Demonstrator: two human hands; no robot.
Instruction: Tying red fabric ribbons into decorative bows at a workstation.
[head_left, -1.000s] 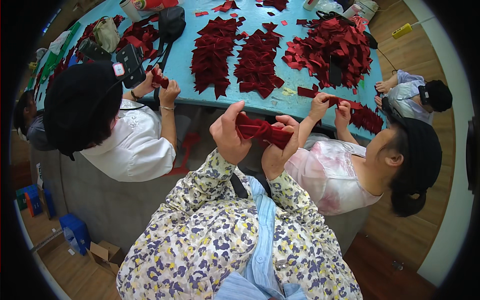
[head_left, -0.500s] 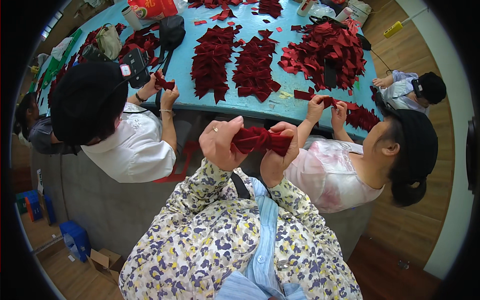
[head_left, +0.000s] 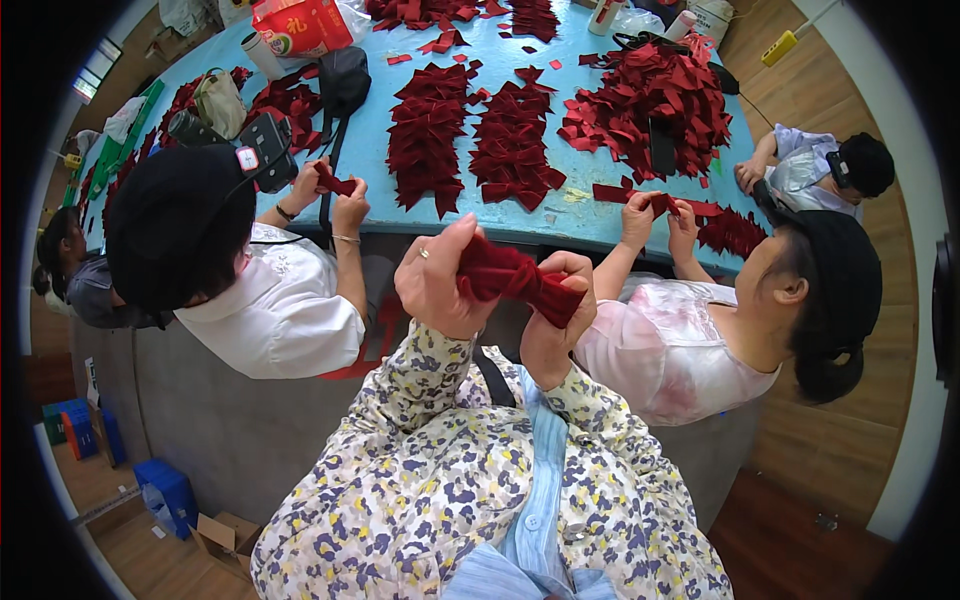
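A dark red velvet bow (head_left: 512,276) is held up in front of my chest, short of the table's near edge. My left hand (head_left: 440,282) grips its left loop, the thumb pointing up along it; a ring shows on one finger. Around the bow's right end my right hand (head_left: 556,325) is closed, fingers over the top. The bow has a knot in its middle and slants down to the right. Parts of both loops are hidden by my fingers.
On the blue table (head_left: 400,130) lie rows of red bows (head_left: 425,140) and a large red heap (head_left: 650,110). A person in white (head_left: 270,310) sits at left, another in a pale top (head_left: 680,350) at right, both handling red ribbon. A black bag (head_left: 345,85) stands at the table's left.
The bow has tilted, its left end now higher and its right end lower. Both hands keep their grip. The view has shifted slightly.
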